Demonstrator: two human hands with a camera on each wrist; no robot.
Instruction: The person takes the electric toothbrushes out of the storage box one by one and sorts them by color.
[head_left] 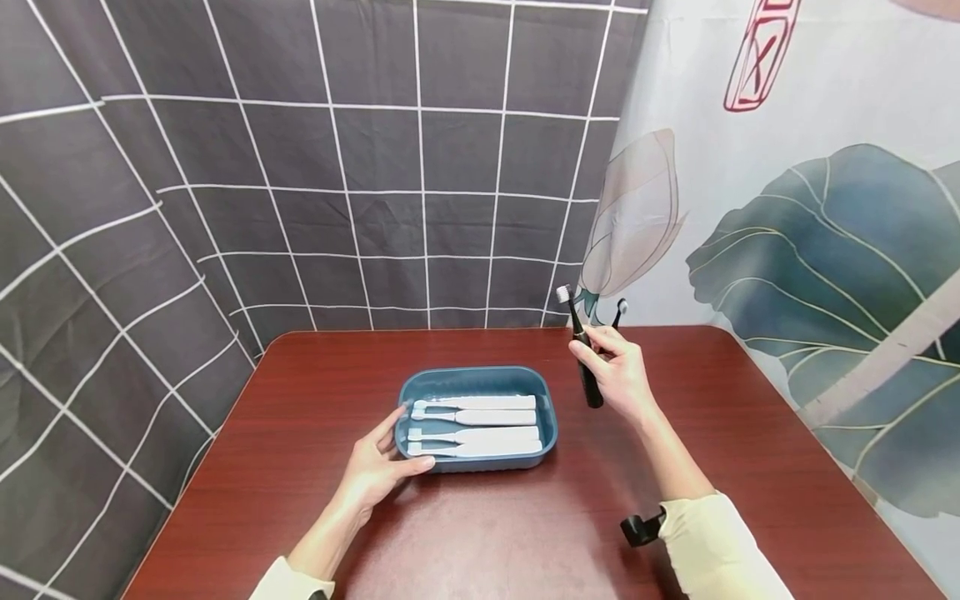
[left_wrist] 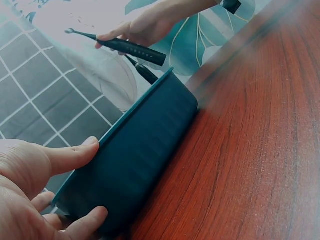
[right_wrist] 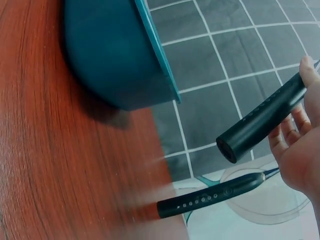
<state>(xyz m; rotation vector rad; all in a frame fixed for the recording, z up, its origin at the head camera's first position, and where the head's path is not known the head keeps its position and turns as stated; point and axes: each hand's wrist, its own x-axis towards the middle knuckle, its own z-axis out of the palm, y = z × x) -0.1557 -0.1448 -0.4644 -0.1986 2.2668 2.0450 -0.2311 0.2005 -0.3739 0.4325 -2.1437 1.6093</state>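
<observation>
Left hand [head_left: 371, 471] fingers spread, touching blue tray [head_left: 480, 465] | right hand [head_left: 618, 371] pinches black electric toothbrush [right_wrist: 265, 120], thumb against fingers; second black toothbrush [right_wrist: 210, 197] just beyond | probably light, stiff, slick; best gripped mid-handle

Head camera: above, wide, facing forward and down over the table [head_left: 300, 400]. Left wrist: low, close to the blue bin's [left_wrist: 137, 150] outer wall, tilted, looking across to the right hand [left_wrist: 145, 30]. Right wrist: tilted, close to the black toothbrushes [right_wrist: 265, 117]. Wrist views share bin, brushes, gridded curtain [right_wrist: 215, 60].
</observation>
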